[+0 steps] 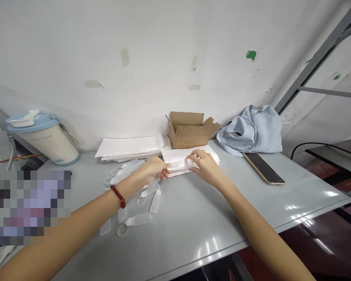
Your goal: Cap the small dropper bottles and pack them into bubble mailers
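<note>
A shiny clear plastic bag (pixel 178 164) lies between my two hands, over a short stack of white envelopes (pixel 213 153). My left hand (pixel 155 169), with a red bead bracelet at the wrist, pinches the bag's left end. At its right end, the curled fingers and thumb of my right hand (pixel 204 166) close on the plastic. What the bag contains, if anything, I cannot make out. Under and beside my left forearm are several small translucent pouch-like pieces with loops, one loose piece (pixel 139 219) nearest the front.
Another stack of white envelopes (pixel 128 147) sits against the wall, beside an open cardboard box (pixel 191 134). A light blue cloth bag (pixel 254 130) and a phone (pixel 263 168) are on the right. On the left stand a cream-and-blue tumbler (pixel 46 138) and a blurred-out device (pixel 32 207).
</note>
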Tool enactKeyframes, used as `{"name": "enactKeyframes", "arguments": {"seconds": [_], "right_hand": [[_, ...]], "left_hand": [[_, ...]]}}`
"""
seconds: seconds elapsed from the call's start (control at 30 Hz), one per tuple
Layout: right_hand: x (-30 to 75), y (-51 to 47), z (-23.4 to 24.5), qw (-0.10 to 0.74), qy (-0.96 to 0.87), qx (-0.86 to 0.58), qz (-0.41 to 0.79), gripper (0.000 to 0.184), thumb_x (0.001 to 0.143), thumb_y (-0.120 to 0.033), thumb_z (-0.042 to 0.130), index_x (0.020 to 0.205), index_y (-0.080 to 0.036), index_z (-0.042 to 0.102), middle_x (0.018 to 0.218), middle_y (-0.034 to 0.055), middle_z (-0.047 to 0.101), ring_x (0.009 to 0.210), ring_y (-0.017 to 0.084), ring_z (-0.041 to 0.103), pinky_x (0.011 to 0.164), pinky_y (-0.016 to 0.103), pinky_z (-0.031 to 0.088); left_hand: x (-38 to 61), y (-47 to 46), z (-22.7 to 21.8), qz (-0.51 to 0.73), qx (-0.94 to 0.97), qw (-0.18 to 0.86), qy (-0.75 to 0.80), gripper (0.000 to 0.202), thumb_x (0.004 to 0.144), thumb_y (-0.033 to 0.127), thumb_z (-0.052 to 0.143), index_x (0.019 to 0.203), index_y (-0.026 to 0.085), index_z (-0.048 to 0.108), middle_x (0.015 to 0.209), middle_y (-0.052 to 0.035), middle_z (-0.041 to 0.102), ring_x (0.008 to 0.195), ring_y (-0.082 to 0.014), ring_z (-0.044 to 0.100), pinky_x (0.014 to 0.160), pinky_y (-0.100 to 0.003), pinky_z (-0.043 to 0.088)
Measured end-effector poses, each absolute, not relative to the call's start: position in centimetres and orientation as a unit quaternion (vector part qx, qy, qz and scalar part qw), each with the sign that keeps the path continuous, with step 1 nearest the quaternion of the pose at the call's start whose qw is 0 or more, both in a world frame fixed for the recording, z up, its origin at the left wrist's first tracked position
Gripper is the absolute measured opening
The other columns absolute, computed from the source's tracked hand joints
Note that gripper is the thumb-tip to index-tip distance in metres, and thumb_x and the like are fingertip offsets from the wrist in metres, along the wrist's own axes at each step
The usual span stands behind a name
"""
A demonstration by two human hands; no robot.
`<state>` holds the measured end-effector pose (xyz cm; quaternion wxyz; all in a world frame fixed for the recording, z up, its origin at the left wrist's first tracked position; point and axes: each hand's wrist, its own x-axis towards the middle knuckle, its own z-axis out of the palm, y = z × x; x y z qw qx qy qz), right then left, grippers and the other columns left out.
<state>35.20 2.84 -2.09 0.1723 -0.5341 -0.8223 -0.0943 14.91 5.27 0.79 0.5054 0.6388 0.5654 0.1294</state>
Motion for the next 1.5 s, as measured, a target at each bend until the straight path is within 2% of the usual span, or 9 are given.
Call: {"name": "enactKeyframes", "arguments": {"seconds": [0.13,0.23,0.33,0.57,0.67,0.93,1.07,1.2,1.5], "right_hand": [[35.7,3.1,-1.9,0.166,-0.814,-0.551,-0.083,0.029,0.076,-0.011,0.069,0.103,-0.020,0.064,0.108,0.0119,0.060,0.096,0.028,0.057,0.080,0.041,0.045],[35.7,3.0,-1.8,0.168,-0.812,-0.553,-0.076,0.028,0.076,-0.014,0.070,0.102,-0.020,0.065,0.108,0.0120,0.060,0.096,0.028,0.057,0.081,0.043,0.045],[35.6,2.9,-1.9,0.174,-0.814,-0.549,-0.074,0.029,0.075,-0.017,0.071,0.103,-0.019,0.065,0.109,0.0125,0.060,0.100,0.030,0.055,0.082,0.043,0.044],[35.2,2.7,-2.0,0.196,-0.817,-0.537,-0.070,0.033,0.074,-0.019,0.072,0.106,-0.018,0.063,0.110,0.0125,0.060,0.101,0.029,0.055,0.083,0.043,0.044],[35.1,2.6,-1.9,0.207,-0.819,-0.530,-0.069,0.031,0.076,-0.020,0.070,0.106,-0.019,0.063,0.110,0.0120,0.060,0.101,0.029,0.055,0.083,0.043,0.044],[35.2,2.6,-1.9,0.234,-0.823,-0.514,-0.064,0.029,0.077,-0.025,0.070,0.105,-0.021,0.062,0.109,0.0110,0.061,0.102,0.029,0.056,0.084,0.044,0.045],[35.1,2.6,-1.9,0.241,-0.822,-0.512,-0.060,0.031,0.076,-0.025,0.073,0.104,-0.018,0.062,0.108,0.0118,0.061,0.103,0.028,0.056,0.085,0.042,0.044],[35.2,2.6,-1.8,0.247,-0.819,-0.516,-0.054,0.031,0.076,-0.028,0.073,0.104,-0.019,0.062,0.108,0.0113,0.061,0.102,0.028,0.056,0.086,0.042,0.045],[35.0,2.4,-1.7,0.256,-0.818,-0.513,-0.040,0.031,0.076,-0.028,0.073,0.103,-0.018,0.062,0.108,0.0108,0.062,0.100,0.027,0.057,0.085,0.042,0.046]], "left_hand": [[14.1,5.5,0.7,0.097,0.691,0.410,0.587,0.026,0.091,0.033,0.054,0.106,0.012,0.059,0.098,-0.0063,0.064,0.079,-0.0159,0.064,0.070,-0.034,0.054],[12.4,6.7,1.1,0.126,0.738,0.262,0.609,0.023,0.090,0.032,0.052,0.091,0.013,0.065,0.082,-0.0062,0.068,0.073,-0.0193,0.065,0.063,-0.031,0.051],[10.0,8.5,1.7,0.151,0.771,0.097,0.611,0.018,0.085,0.025,0.052,0.091,0.016,0.066,0.093,-0.0122,0.070,0.094,-0.0299,0.063,0.070,-0.034,0.046],[7.2,10.1,1.5,0.087,0.832,-0.069,0.543,0.023,0.088,0.027,0.046,0.081,0.015,0.064,0.090,-0.0134,0.068,0.090,-0.0290,0.062,0.064,-0.031,0.043],[7.3,9.8,1.1,0.071,0.850,-0.104,0.512,0.024,0.090,0.031,0.046,0.088,0.015,0.063,0.095,-0.0136,0.066,0.094,-0.0285,0.060,0.063,-0.030,0.043],[8.0,9.9,1.1,0.048,0.869,-0.155,0.468,0.027,0.094,0.020,0.038,0.089,0.012,0.063,0.098,-0.0165,0.062,0.097,-0.0271,0.057,0.066,-0.032,0.047],[8.3,9.9,0.7,0.026,0.878,-0.153,0.454,0.018,0.092,0.025,0.051,0.100,0.012,0.061,0.104,-0.0097,0.062,0.095,-0.0212,0.059,0.076,-0.036,0.051],[8.2,10.2,0.7,0.017,0.872,-0.143,0.468,0.026,0.091,0.029,0.055,0.112,0.014,0.058,0.112,-0.0085,0.060,0.095,-0.0205,0.061,0.080,-0.040,0.053],[7.4,10.5,1.6,0.038,0.855,-0.117,0.504,0.026,0.091,0.030,0.055,0.111,0.014,0.058,0.107,-0.0076,0.062,0.089,-0.0187,0.062,0.076,-0.038,0.054]]}}
